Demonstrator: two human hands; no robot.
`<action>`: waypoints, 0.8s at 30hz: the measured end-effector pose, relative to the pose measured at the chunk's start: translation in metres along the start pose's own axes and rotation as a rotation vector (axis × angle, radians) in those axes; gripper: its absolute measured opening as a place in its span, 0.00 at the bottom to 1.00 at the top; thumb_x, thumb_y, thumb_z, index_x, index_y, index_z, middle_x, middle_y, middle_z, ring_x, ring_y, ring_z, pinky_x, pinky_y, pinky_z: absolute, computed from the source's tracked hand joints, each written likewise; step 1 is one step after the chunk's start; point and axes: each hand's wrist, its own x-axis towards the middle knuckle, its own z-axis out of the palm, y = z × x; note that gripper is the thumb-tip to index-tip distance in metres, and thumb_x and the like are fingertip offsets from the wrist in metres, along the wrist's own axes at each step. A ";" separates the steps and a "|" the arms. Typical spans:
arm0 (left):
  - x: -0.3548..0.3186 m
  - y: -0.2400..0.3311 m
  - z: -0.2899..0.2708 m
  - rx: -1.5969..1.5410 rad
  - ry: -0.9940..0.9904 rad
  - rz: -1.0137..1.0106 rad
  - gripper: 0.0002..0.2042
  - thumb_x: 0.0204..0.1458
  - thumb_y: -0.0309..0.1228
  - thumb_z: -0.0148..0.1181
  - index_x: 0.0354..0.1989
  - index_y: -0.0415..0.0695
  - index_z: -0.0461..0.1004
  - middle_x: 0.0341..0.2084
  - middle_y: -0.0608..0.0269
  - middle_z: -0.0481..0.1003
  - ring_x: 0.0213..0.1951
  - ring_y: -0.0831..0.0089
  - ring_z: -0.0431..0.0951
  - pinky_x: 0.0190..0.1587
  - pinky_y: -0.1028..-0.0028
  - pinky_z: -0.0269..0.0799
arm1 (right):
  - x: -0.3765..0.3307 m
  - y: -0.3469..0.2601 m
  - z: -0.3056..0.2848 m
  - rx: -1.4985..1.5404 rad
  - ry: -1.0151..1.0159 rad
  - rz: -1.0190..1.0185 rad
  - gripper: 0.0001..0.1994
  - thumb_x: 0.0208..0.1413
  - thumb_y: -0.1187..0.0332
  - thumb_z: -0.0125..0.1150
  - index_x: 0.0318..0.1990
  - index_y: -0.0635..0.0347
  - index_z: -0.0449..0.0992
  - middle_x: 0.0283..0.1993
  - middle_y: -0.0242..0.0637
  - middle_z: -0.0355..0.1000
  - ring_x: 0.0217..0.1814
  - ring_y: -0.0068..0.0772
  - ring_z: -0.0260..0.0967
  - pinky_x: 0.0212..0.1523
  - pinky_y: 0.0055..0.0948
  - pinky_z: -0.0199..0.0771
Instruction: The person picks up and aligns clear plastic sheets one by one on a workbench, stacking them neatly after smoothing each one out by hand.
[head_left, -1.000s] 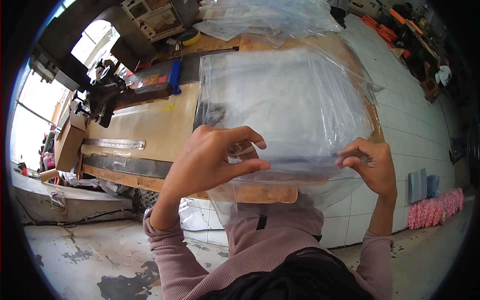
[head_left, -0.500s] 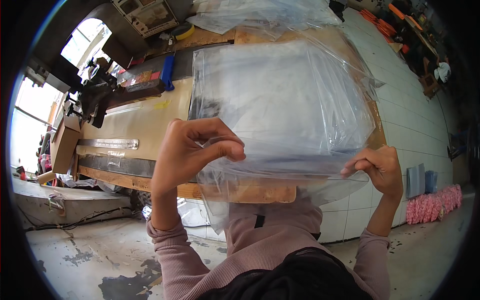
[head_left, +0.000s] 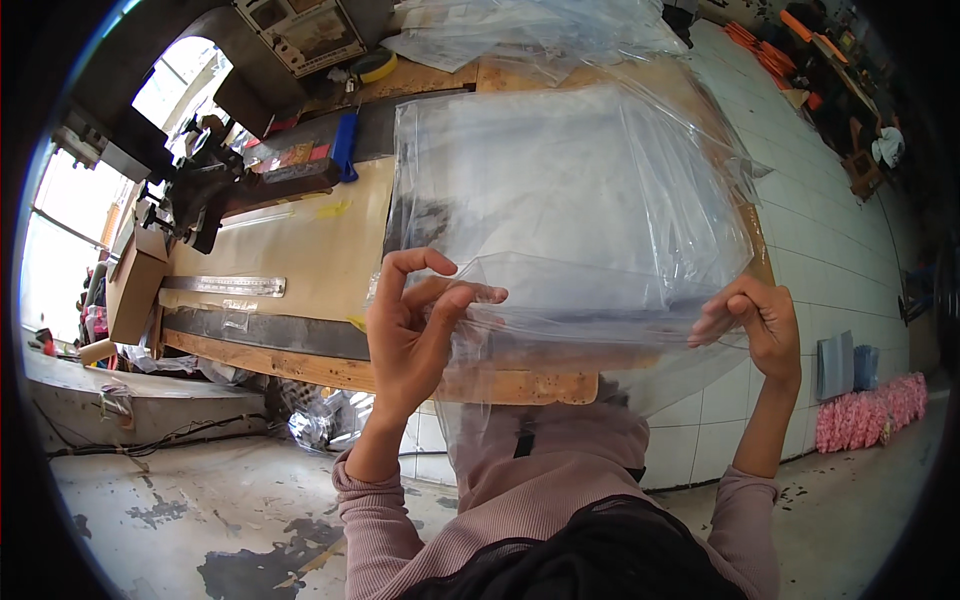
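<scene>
A stack of clear plastic sheets (head_left: 560,190) lies on the wooden worktable in front of me, with a loose near edge that hangs over the table's front toward my lap. At the left part of this edge, my left hand (head_left: 415,335) pinches the film between thumb and fingers, its index finger raised and curled. My right hand (head_left: 762,322) grips the right end of the same edge, its fingers partly seen through the film. Between the two hands the plastic is bunched in soft folds. How many layers each hand holds cannot be made out.
A steel ruler (head_left: 225,286) lies on the tan board (head_left: 300,245) at left. Beyond it stands a dark machine (head_left: 200,185) beside a blue-handled tool (head_left: 345,147). Yellow tape (head_left: 375,68) and more plastic film (head_left: 540,30) are at the back. Pink bundles (head_left: 870,412) sit on the floor at right.
My left hand has shifted right along the plastic edge, and its index finger has lifted away from the thumb. My right hand has risen slightly, still on the film.
</scene>
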 end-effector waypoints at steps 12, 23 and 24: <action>-0.025 -0.010 0.002 0.129 -0.060 0.386 0.35 0.32 0.35 0.71 0.46 0.38 0.56 0.30 0.54 0.76 0.30 0.72 0.78 0.26 0.82 0.71 | 0.011 -0.033 0.015 -0.619 -0.421 -0.290 0.08 0.43 0.68 0.64 0.29 0.62 0.74 0.24 0.33 0.74 0.24 0.21 0.73 0.24 0.17 0.69; -0.061 0.065 -0.113 1.237 0.032 0.001 0.30 0.38 0.33 0.66 0.52 0.39 0.61 0.43 0.54 0.70 0.42 0.63 0.74 0.45 0.65 0.67 | 0.027 -0.040 0.011 0.152 -0.084 0.119 0.07 0.55 0.72 0.50 0.34 0.70 0.69 0.25 0.43 0.73 0.25 0.32 0.74 0.22 0.23 0.74; -0.059 0.068 -0.128 1.317 0.252 0.158 0.28 0.42 0.31 0.63 0.53 0.40 0.61 0.47 0.55 0.68 0.45 0.65 0.72 0.47 0.66 0.65 | 0.034 -0.042 0.014 0.229 -0.045 0.156 0.08 0.56 0.73 0.48 0.35 0.71 0.68 0.26 0.45 0.73 0.25 0.34 0.74 0.22 0.24 0.74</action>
